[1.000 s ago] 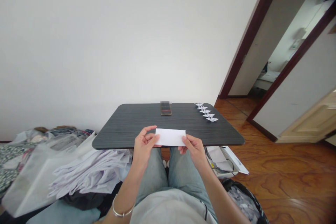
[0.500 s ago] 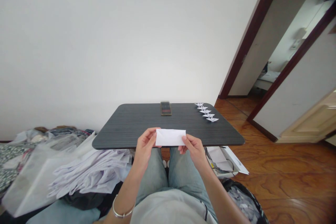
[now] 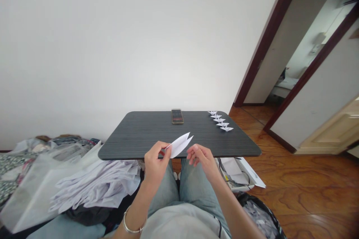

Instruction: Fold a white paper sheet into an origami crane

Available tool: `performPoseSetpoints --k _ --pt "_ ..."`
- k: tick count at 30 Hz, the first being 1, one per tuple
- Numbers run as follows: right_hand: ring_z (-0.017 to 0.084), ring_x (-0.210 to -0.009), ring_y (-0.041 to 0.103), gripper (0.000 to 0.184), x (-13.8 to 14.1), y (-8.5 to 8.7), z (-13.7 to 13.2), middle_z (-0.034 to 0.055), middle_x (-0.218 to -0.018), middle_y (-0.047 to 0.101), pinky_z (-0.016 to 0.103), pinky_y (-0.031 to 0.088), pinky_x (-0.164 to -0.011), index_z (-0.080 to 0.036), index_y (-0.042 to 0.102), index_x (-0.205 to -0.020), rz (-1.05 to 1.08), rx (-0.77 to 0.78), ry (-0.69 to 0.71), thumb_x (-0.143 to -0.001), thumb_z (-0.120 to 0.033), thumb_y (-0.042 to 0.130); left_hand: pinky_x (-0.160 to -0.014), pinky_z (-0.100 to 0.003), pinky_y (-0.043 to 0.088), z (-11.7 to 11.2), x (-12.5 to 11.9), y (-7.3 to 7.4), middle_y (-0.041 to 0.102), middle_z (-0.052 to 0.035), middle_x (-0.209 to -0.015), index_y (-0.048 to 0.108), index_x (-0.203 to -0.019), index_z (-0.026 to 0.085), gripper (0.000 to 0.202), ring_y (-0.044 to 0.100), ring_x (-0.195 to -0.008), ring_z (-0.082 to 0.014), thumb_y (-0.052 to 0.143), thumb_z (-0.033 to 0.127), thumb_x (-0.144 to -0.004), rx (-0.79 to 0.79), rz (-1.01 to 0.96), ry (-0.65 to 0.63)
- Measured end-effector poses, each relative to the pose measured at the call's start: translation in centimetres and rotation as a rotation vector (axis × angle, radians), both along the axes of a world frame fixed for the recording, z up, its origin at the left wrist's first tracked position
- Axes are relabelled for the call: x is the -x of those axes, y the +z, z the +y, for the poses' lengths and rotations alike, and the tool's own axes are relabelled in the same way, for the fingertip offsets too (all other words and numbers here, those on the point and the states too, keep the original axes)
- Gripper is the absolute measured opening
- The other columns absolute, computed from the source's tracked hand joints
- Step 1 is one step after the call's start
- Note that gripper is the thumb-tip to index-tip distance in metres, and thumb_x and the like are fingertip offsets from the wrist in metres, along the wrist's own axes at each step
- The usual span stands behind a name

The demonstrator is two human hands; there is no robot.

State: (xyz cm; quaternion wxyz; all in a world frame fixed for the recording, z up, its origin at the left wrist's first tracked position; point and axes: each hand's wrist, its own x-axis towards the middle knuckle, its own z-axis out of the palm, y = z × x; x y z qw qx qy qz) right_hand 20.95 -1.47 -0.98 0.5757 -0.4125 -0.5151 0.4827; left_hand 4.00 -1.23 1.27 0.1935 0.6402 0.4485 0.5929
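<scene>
My left hand (image 3: 156, 162) pinches one end of a narrow folded white paper (image 3: 179, 145), which points up and to the right over the table's near edge. My right hand (image 3: 202, 160) has come off the paper and hangs a little to its right, fingers loosely apart and holding nothing. Several small white origami cranes (image 3: 220, 120) stand in a diagonal row at the far right of the dark wood-grain table (image 3: 134, 134). A phone in a clear case (image 3: 177, 116) lies at the far edge.
Crumpled white sheets and translucent bags (image 3: 95, 183) are heaped left of my knees. A black bin with paper scraps (image 3: 259, 218) stands at the lower right. Papers and cables in a white box (image 3: 235, 171) lie beyond my right knee, on a wooden floor (image 3: 303, 194).
The flat white rectangle has become a narrow pointed fold, tilted up to the right. My right hand has let go and moved apart, while my left hand keeps hold.
</scene>
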Motion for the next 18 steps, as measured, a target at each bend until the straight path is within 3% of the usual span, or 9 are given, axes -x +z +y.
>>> performPoseSetpoints --k 3,8,12,15,18 --pt "0.01 -0.042 0.055 0.045 0.3 -0.2 0.0 0.0028 -0.055 0.062 0.017 0.038 -0.037 -0.014 0.062 -0.065 0.01 -0.014 0.042 -0.078 -0.056 0.052 -0.063 -0.023 0.044 -0.3 -0.5 0.1 0.066 -0.0024 -0.07 0.065 -0.069 0.02 0.011 0.058 -0.065 -0.0153 0.058 0.023 -0.076 -0.07 0.056 -0.043" --pt "0.011 -0.038 0.051 0.041 0.7 -0.6 0.3 0.0012 -0.045 0.059 0.02 0.038 -0.037 -0.014 0.061 -0.059 -0.027 -0.01 -0.029 -0.074 -0.051 0.06 -0.063 -0.023 0.044 -0.3 -0.7 0.0 0.065 -0.0017 -0.069 0.063 -0.069 0.02 0.011 0.058 -0.065 -0.0146 0.057 0.023 -0.077 -0.057 0.036 -0.051" --pt "0.012 -0.038 0.051 0.037 0.6 -0.9 0.4 0.0012 -0.043 0.058 0.022 0.039 -0.037 -0.013 0.063 -0.059 -0.048 0.007 -0.075 -0.073 -0.048 0.062 -0.056 -0.021 0.044 0.2 -0.4 0.0 0.058 0.0012 -0.063 0.058 -0.068 0.018 0.013 0.054 -0.059 -0.0119 0.06 0.028 -0.075 0.094 -0.178 -0.05" --pt "0.012 -0.039 0.05 0.033 0.4 -0.9 0.5 0.001 -0.049 0.06 0.021 0.038 -0.035 -0.013 0.065 -0.067 -0.018 -0.005 -0.112 -0.073 -0.046 0.062 -0.048 -0.019 0.042 0.7 -0.2 -0.1 0.056 0.0027 -0.059 0.052 -0.067 0.017 0.02 0.051 -0.051 -0.0096 0.063 0.032 -0.073 0.247 -0.373 -0.168" --pt "0.011 -0.039 0.048 0.032 0.2 -0.8 0.6 -0.0007 -0.052 0.06 0.021 0.039 -0.034 -0.014 0.066 -0.082 0.039 -0.014 -0.133 -0.074 -0.045 0.062 -0.045 -0.018 0.042 1.1 0.0 -0.3 0.058 0.0027 -0.056 0.049 -0.068 0.017 0.023 0.053 -0.048 -0.0094 0.064 0.034 -0.071 0.397 -0.403 -0.304"
